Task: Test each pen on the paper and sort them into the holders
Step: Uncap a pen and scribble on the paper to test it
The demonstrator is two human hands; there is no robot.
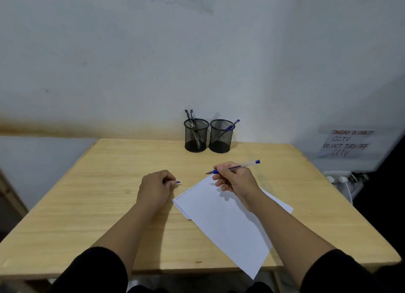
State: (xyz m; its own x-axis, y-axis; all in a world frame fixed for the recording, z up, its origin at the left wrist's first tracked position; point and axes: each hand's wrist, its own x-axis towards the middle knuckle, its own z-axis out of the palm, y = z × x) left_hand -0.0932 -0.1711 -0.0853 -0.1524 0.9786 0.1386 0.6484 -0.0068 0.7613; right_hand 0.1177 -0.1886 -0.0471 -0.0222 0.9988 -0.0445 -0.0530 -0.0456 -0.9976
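The right hand is gripping an uncapped pen, its tip hovering just off the paper's far corner, so a test stroke seems due next: lowering the tip onto the sheet. The left hand, at the pen's nine o'clock, is pinching a blue cap. Both holders are standing at twelve o'clock, well apart from the hands.

Two mesh holders, four pens, one paper sheet, two hands.

Blue pen uncapped over white paper — two mesh holders behind.
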